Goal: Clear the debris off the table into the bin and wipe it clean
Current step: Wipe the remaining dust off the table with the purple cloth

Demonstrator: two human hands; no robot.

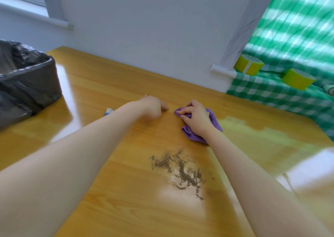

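Note:
My right hand grips a crumpled purple cloth that lies on the wooden table, past its middle. My left hand is just left of the cloth, blurred, with fingers curled down to the tabletop; whether it holds anything is hidden. A smear of dark grey dirt lies on the wood nearer to me, between my forearms. A small blue and white scrap peeks out beside my left forearm. The bin, lined with a black bag, stands at the table's left side.
A white wall runs along the table's far edge. To the right a surface under a green checked cloth carries two yellow tape rolls. A wet-looking patch shines on the wood right of the cloth.

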